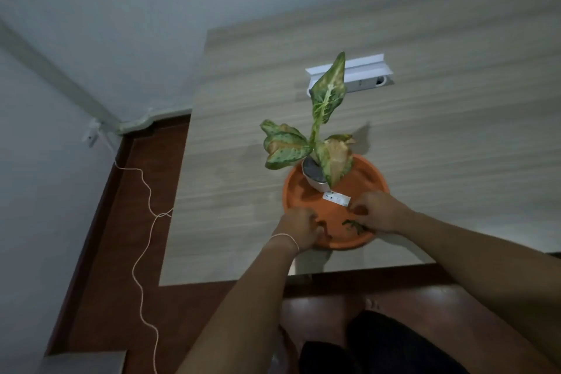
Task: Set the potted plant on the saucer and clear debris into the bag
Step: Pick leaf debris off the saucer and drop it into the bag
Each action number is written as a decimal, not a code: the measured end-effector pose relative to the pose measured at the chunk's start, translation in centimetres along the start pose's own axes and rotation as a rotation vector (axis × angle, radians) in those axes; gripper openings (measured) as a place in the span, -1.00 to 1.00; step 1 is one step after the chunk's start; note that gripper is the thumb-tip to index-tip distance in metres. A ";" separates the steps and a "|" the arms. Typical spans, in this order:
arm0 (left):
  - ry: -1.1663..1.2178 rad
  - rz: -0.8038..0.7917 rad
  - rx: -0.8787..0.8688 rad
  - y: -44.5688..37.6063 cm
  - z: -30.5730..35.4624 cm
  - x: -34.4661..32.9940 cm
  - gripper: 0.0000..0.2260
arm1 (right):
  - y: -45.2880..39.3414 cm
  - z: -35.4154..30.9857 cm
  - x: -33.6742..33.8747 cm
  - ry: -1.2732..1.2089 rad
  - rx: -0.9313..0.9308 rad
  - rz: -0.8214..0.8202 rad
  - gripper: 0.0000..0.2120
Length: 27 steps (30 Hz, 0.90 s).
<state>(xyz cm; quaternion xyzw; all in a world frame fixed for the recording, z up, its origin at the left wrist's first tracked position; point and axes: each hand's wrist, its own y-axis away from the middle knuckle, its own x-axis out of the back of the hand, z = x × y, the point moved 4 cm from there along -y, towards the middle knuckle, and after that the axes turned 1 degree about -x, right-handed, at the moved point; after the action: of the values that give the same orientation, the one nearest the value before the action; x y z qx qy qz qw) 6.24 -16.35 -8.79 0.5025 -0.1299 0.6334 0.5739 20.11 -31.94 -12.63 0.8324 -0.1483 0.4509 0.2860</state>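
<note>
Potted plant (315, 143) already sitting in orange saucer (364, 173), white pot toward the far-left part of it, slightly tilted. Three mottled green leaves, browning at edges, tallest one reaching up over white socket box (364, 76) set in the table (455, 130). Saucer near the front edge of the table, front rim close to that edge.

Left hand (299, 228) curled over the saucer's near-left rim, fingers bent inward, looks closed on the rim or on something small there; can't tell which. Thin thread band on that wrist.

Right hand (376, 211) over the saucer's near-right side, fingers curled, tips pinched down at the saucer floor beside a small white paper label (336, 199). Can't tell whether anything is actually pinched.

Debris: green leaf scrap (353, 225) lying on the saucer floor between the two hands, just under the right hand's fingers. Darker bit next to the left hand, too blurred to identify.

White cord (142, 252) trailing over the red-brown floor, left of the table.
</note>
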 end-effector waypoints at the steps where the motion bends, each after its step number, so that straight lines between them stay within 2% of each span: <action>1: -0.031 -0.027 -0.008 -0.7 0.9 -0.4 -0.66 | 0.0 0.3 0.0 0.034 0.032 -0.040 -0.82; 3: -0.091 -0.076 -0.010 -1.9 2.0 -1.3 -0.62 | -0.2 0.5 0.0 0.085 0.083 -0.111 -0.83; 7: -0.174 -0.181 0.048 -3.4 2.3 -3.3 -0.53 | -1.1 0.4 -0.6 0.269 0.183 -0.252 -0.73; 10: -0.238 -0.239 0.029 -4.0 2.6 -4.1 -0.57 | -2.0 -0.6 -1.0 0.385 0.266 -0.321 -0.68; 15: -0.322 -0.244 -0.076 -4.4 4.2 -4.2 -0.76 | -2.6 -1.6 -2.3 0.479 0.355 -0.309 -0.74; 21: -0.308 -0.271 -0.041 -4.7 4.6 -4.2 -0.79 | -2.2 -1.2 -3.2 0.455 0.401 -0.270 -0.77; 27: -0.290 -0.269 0.012 -5.4 3.4 -5.3 -0.81 | -1.9 -1.0 -3.8 0.376 0.353 -0.211 -0.77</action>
<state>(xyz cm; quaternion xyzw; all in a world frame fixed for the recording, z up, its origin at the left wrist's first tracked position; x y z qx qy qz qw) 11.66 -20.36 -13.57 0.6047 -0.1390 0.4726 0.6258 18.27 -29.86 -16.04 0.7818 0.0756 0.5842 0.2046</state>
